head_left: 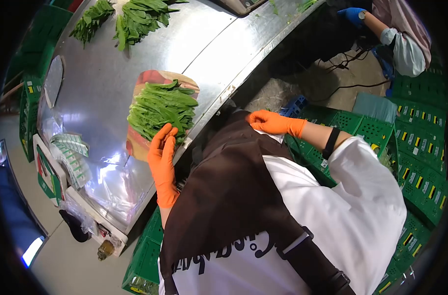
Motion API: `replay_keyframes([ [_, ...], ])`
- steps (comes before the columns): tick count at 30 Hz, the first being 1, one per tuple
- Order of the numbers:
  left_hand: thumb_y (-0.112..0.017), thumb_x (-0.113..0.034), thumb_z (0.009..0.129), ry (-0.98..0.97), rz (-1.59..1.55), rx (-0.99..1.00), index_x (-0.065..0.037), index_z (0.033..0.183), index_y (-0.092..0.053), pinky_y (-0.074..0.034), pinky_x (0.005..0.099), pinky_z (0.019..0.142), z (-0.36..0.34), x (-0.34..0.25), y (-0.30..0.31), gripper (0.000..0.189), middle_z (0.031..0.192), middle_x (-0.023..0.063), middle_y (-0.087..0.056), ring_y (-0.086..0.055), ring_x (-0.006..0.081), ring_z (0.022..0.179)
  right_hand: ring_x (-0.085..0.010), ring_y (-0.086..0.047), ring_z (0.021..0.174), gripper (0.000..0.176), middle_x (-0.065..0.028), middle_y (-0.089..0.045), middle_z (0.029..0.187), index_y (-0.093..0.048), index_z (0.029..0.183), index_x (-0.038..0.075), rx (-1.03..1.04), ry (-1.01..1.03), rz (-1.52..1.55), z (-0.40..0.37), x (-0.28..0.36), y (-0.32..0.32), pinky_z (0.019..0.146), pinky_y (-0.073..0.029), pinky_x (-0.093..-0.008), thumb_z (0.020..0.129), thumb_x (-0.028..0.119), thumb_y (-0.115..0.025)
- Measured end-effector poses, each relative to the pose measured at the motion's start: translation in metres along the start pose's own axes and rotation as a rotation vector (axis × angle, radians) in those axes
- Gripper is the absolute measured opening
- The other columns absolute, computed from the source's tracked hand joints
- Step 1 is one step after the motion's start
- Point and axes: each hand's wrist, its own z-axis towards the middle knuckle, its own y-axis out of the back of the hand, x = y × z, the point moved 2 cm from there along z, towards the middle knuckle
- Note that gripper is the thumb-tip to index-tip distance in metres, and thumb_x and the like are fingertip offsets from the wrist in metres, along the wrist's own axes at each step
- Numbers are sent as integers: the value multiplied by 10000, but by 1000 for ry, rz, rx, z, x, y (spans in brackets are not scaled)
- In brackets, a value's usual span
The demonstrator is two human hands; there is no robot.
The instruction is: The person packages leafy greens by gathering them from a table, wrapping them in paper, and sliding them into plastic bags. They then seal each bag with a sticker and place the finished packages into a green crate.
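My left hand [162, 164], in an orange glove, is at the near edge of a bunch of long green leaves [162, 108]. Its fingers are stretched out, slightly bent, and touch or nearly touch the leaves. The bunch lies on a board with a red and tan pattern [187, 81], on a metal table [199, 44]. My right hand [275, 123], also in an orange glove, is off the table against my brown apron [224, 182]. Its fingers are curled in; whatever they may hold is hidden.
More leafy bunches [143, 17] lie at the table's far side. Plastic bags [113, 187] and a label roll [71, 152] are at the left. Green crates [420, 142] stack up on the right. A person's blue-gloved hand [353, 16] shows at upper right, near cables [349, 61].
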Motion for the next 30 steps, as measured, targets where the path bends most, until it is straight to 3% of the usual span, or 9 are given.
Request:
replay_keyframes([
  [7,-563,-79,898,23,-10,-33,36,1225,-528,-424,217,861,-7,6,3,349,1116,120,-613,-560,122,1000,-307,-377,1278,521,-181,-411,1380,-432,1347,52,-245,331,85,-47,-11,-21,1069,-265,-344,952,392,-441],
  [10,-562,-82,899,32,-33,-95,39,1223,-528,-424,230,880,-14,12,6,347,1115,124,-613,-562,135,1020,-230,-377,1282,559,-129,-393,1410,-422,1347,18,-324,39,494,-66,-13,-21,1066,-266,-311,976,433,-364],
  [12,-561,-84,899,44,-46,-126,39,1221,-529,-424,237,889,-20,16,11,346,1113,126,-614,-563,140,1028,-163,-364,1277,590,-88,-383,1414,-371,1381,27,137,-359,1040,-67,-1,-4,1080,-254,-286,984,460,-316],
  [14,-561,-98,904,43,-35,-110,42,1221,-526,-423,244,899,-24,25,15,349,1108,123,-618,-566,145,1030,-137,-368,1265,593,-77,-416,1383,-395,1370,37,172,-182,1029,-45,-53,17,1080,-264,-278,982,476,-304],
  [17,-566,-105,903,35,-51,-137,41,1225,-524,-421,242,899,-28,38,28,356,1102,119,-621,-567,148,1029,-254,-376,1295,454,-150,-423,1382,-404,1365,77,73,278,-436,-10,-51,58,1088,-264,-349,1006,333,-293],
  [23,-560,-117,907,5,-29,-259,29,1197,-545,-417,250,903,-42,32,40,325,1093,107,-626,-574,156,1028,-287,-221,1379,460,-131,-322,1458,-407,1379,121,291,354,85,-2,15,2,1125,-172,-372,975,341,-408],
  [28,-565,-116,898,-22,-123,-341,34,1238,-507,-416,266,896,-46,57,75,376,1130,130,-594,-543,170,1042,-190,-572,1080,364,-122,-620,1161,-566,1243,96,1,228,14,54,102,59,939,-438,-321,940,295,-526],
  [29,-565,-113,897,-95,-125,-444,37,1257,-483,-412,270,909,-44,63,84,398,1167,140,-568,-527,177,1069,-145,-607,963,321,-106,-673,1038,-610,1177,59,-92,329,352,64,139,66,851,-471,-283,934,256,-538],
  [30,-564,-110,897,-167,-125,-544,41,1276,-460,-407,274,921,-39,72,94,421,1205,149,-542,-511,183,1096,-140,-603,979,293,-104,-680,1013,-621,1150,36,-201,516,79,75,173,80,844,-463,-276,929,208,-533],
])
